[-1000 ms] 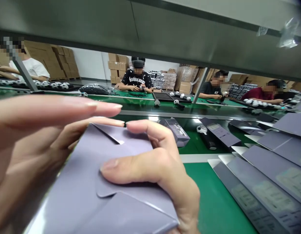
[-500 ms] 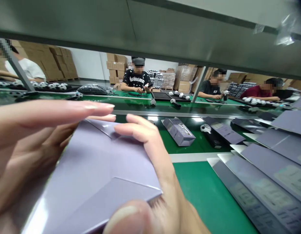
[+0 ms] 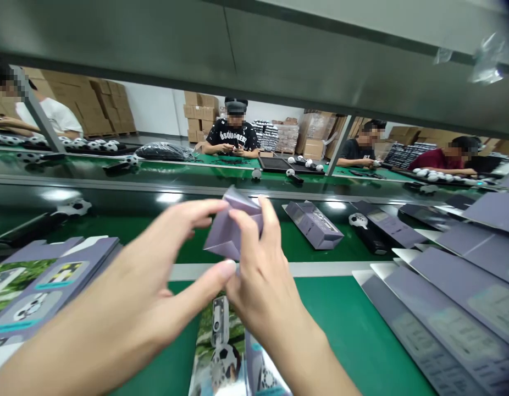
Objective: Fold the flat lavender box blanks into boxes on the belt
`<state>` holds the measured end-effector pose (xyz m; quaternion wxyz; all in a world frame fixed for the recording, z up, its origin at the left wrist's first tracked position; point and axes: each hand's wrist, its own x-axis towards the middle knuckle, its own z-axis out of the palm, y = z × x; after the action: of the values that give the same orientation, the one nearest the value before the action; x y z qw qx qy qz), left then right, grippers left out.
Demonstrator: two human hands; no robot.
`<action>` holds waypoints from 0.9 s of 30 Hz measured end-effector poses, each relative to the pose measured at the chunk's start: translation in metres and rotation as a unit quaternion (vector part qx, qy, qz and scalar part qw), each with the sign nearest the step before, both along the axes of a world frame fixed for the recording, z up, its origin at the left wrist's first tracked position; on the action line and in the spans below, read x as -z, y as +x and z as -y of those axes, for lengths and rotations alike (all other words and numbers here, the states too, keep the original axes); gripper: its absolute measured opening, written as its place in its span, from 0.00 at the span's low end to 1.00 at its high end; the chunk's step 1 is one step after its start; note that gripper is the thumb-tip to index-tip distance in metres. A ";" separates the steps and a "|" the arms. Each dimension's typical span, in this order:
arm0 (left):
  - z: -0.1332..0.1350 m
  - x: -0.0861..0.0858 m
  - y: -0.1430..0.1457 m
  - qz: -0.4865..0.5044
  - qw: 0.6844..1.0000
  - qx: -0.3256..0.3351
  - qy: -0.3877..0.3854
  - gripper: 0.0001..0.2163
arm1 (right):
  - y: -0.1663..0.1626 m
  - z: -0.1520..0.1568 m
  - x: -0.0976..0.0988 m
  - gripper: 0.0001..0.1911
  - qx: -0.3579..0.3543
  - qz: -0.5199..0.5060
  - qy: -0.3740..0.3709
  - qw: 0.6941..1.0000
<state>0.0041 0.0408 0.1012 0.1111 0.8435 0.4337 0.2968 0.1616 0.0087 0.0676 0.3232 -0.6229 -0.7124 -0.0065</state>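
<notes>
A lilac cardboard box [image 3: 230, 231] with football pictures on its side stands on end over the green bench, its near part running down to the frame's bottom edge. My left hand [image 3: 155, 286] holds its top flaps from the left, thumb and fingers pinched on the card. My right hand [image 3: 258, 280] grips the same end from the right, fingers curled over the flap. Both hands meet at the box's upper end.
Flat lilac box blanks fan out at the right [image 3: 464, 291] and lie at the left [image 3: 44, 280]. A closed box [image 3: 314, 224] and a football-shaped item [image 3: 357, 220] sit on the green conveyor [image 3: 176, 192]. Several people work across the line.
The box and both hands have moved away from the camera, from filling the view to arm's length. The box now stands on end with its printed side showing.
</notes>
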 end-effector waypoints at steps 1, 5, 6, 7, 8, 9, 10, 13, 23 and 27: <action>-0.006 0.006 0.000 -0.065 0.997 0.001 -0.047 0.30 | 0.001 -0.003 0.002 0.35 0.021 0.041 -0.106 0.993; -0.032 0.038 0.000 -0.254 0.944 0.001 -0.210 0.31 | 0.009 -0.011 0.014 0.22 0.043 0.105 -0.335 0.935; -0.036 0.044 0.002 -0.268 0.937 -0.001 -0.222 0.30 | 0.010 -0.013 0.018 0.22 0.050 0.111 -0.363 0.924; -0.040 0.050 0.004 -0.283 0.931 -0.004 -0.231 0.28 | 0.011 -0.015 0.022 0.22 0.056 0.118 -0.386 0.913; -0.043 0.054 0.007 -0.296 0.925 -0.008 -0.237 0.27 | 0.012 -0.017 0.025 0.22 0.061 0.124 -0.400 0.906; -0.044 0.058 0.011 -0.308 0.920 -0.012 -0.242 0.26 | 0.011 -0.018 0.027 0.22 0.063 0.129 -0.408 0.901; -0.044 0.060 0.016 -0.318 0.916 -0.012 -0.245 0.25 | 0.011 -0.019 0.029 0.21 0.063 0.132 -0.413 0.899; -0.040 0.064 0.027 -0.338 0.906 0.002 -0.254 0.22 | 0.008 -0.021 0.031 0.21 0.065 0.128 -0.414 0.899; -0.036 0.049 0.027 -0.180 0.945 -0.010 -0.273 0.24 | 0.012 -0.017 0.027 0.29 0.068 -0.013 -0.354 0.933; -0.031 0.036 0.032 -0.002 0.961 0.027 -0.277 0.31 | 0.012 -0.011 0.008 0.35 0.042 -0.113 -0.245 0.962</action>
<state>0.0365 0.0714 0.0656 0.3475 0.7917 0.4761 0.1607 0.1736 0.0200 0.0599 0.2387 -0.7088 -0.6243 0.2254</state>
